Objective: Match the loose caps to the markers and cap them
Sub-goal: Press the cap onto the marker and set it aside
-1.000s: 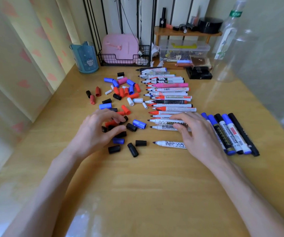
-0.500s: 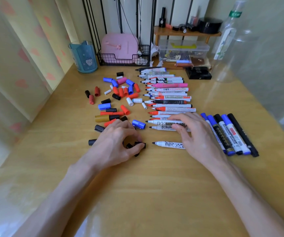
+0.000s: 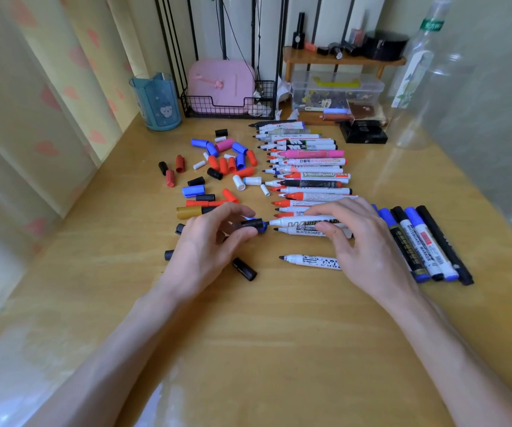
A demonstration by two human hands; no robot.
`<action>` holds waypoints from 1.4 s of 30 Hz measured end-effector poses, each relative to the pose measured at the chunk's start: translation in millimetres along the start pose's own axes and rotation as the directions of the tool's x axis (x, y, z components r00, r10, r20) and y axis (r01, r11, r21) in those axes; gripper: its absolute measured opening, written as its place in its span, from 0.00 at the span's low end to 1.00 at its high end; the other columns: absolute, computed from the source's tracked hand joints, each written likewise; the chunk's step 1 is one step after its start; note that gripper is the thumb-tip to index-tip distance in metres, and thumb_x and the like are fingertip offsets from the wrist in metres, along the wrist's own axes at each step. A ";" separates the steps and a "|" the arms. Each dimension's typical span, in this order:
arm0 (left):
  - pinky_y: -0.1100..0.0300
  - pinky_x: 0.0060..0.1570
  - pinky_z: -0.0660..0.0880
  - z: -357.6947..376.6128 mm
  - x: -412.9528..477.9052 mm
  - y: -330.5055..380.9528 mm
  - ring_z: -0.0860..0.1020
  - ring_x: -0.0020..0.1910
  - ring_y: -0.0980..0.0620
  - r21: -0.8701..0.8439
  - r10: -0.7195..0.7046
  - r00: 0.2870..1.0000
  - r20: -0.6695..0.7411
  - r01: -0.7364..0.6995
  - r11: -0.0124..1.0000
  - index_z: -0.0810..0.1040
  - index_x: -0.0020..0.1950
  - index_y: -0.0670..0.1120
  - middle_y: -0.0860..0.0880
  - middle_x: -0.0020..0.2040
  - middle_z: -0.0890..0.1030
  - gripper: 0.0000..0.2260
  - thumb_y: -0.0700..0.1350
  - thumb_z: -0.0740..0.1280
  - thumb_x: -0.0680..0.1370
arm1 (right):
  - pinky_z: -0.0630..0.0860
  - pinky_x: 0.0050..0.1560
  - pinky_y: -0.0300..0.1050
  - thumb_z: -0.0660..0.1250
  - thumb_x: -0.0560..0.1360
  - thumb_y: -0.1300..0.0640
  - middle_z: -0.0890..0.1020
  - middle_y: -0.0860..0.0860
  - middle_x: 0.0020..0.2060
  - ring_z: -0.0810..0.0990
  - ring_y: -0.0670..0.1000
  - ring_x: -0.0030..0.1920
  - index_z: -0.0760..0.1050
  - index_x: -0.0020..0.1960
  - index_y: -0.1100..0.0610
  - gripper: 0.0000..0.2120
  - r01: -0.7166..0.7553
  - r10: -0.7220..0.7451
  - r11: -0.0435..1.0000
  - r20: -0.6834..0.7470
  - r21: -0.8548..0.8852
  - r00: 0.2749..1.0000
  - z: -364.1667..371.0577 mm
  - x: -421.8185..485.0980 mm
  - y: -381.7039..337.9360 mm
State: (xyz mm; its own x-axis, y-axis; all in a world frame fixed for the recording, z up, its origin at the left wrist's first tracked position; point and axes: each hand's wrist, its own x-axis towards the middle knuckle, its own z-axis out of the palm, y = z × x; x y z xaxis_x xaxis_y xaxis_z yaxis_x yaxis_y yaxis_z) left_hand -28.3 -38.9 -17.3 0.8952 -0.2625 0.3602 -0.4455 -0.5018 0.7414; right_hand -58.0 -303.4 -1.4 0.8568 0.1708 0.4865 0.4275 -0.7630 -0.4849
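Observation:
My left hand (image 3: pixel 208 241) pinches a black cap (image 3: pixel 252 223) between thumb and fingers, just left of the tip of a white whiteboard marker (image 3: pixel 305 222). My right hand (image 3: pixel 359 238) grips that marker's barrel, thumb curled under it. A second uncapped white marker (image 3: pixel 297 232) lies right below it, and another (image 3: pixel 310 261) sits nearer me. A row of uncapped markers (image 3: pixel 307 163) stretches toward the back. Loose red, blue, black and white caps (image 3: pixel 223 163) lie scattered to the left. Several capped markers (image 3: pixel 424 245) lie at the right.
A black cap (image 3: pixel 244 269) lies near my left wrist. At the back stand a blue cup (image 3: pixel 157 103), a wire basket with a pink item (image 3: pixel 223 100), a clear plastic box (image 3: pixel 334 90) under a small wooden shelf, and a clear bottle (image 3: pixel 415 75). A curtain hangs along the left.
My left hand picked up a black cap from the pile near me and carried it up and right to the marker's tip. My right hand closed on that marker's barrel.

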 end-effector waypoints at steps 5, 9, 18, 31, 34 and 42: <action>0.66 0.40 0.73 -0.4 -0.4 5.6 0.81 0.40 0.57 0.009 0.022 1.000 0.007 -0.022 1.000 0.82 0.53 0.54 0.60 0.42 0.83 0.05 0.51 0.74 0.78 | 0.73 0.60 0.46 0.68 0.81 0.63 0.82 0.42 0.53 0.76 0.50 0.59 0.82 0.60 0.52 0.11 0.021 -0.021 1.000 -0.003 0.011 1.000 0.9 -0.9 -1.4; 0.67 0.40 0.73 1.7 -0.7 8.7 0.80 0.40 0.58 0.005 0.044 0.999 0.031 -0.044 0.999 0.80 0.52 0.58 0.64 0.41 0.81 0.04 0.53 0.72 0.78 | 0.72 0.59 0.44 0.69 0.81 0.63 0.81 0.43 0.51 0.76 0.50 0.57 0.82 0.60 0.52 0.11 0.040 -0.040 0.999 0.000 0.021 0.999 2.2 -1.4 -1.1; 0.59 0.45 0.80 3.9 -3.8 11.6 0.84 0.41 0.54 -0.053 0.074 0.997 0.035 -0.073 0.996 0.83 0.55 0.49 0.57 0.40 0.84 0.11 0.54 0.70 0.79 | 0.75 0.56 0.48 0.71 0.80 0.65 0.84 0.45 0.50 0.79 0.52 0.53 0.84 0.61 0.53 0.12 0.106 -0.105 0.994 -0.019 0.019 0.994 9.8 -2.9 -1.2; 0.59 0.47 0.83 1.9 -2.5 19.0 0.86 0.42 0.58 -0.034 0.133 0.991 -0.019 -0.134 0.990 0.84 0.56 0.46 0.58 0.43 0.85 0.06 0.44 0.72 0.80 | 0.79 0.50 0.48 0.72 0.75 0.74 0.85 0.47 0.45 0.82 0.50 0.48 0.84 0.63 0.55 0.22 0.114 -0.106 0.989 -0.091 0.091 0.990 14.3 -6.3 -8.5; 0.60 0.48 0.82 1.0 -1.5 18.1 0.85 0.43 0.56 -0.037 0.133 0.991 -0.004 -0.133 0.990 0.83 0.57 0.48 0.59 0.43 0.85 0.07 0.47 0.70 0.81 | 0.78 0.54 0.50 0.72 0.78 0.67 0.85 0.47 0.49 0.83 0.50 0.52 0.84 0.62 0.55 0.15 0.079 -0.071 0.991 -0.073 0.105 0.995 13.0 -4.9 -9.2; 0.58 0.51 0.79 13.4 7.1 18.3 0.83 0.51 0.52 -0.077 0.102 0.995 -0.002 -0.101 0.992 0.80 0.61 0.48 0.58 0.53 0.84 0.07 0.44 0.69 0.83 | 0.74 0.53 0.51 0.77 0.76 0.46 0.82 0.39 0.42 0.78 0.39 0.44 0.82 0.49 0.51 0.09 0.008 -0.005 0.999 -0.080 0.033 0.997 6.2 -1.2 -19.2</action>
State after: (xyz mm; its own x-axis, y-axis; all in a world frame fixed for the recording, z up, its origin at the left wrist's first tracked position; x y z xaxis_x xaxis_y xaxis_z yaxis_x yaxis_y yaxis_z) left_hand -30.3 -61.0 -8.7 0.8453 -0.3101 0.4350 -0.5316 -0.4074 0.7426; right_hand -65.4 -285.1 2.9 0.8289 0.1241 0.5454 0.4432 -0.7407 -0.5050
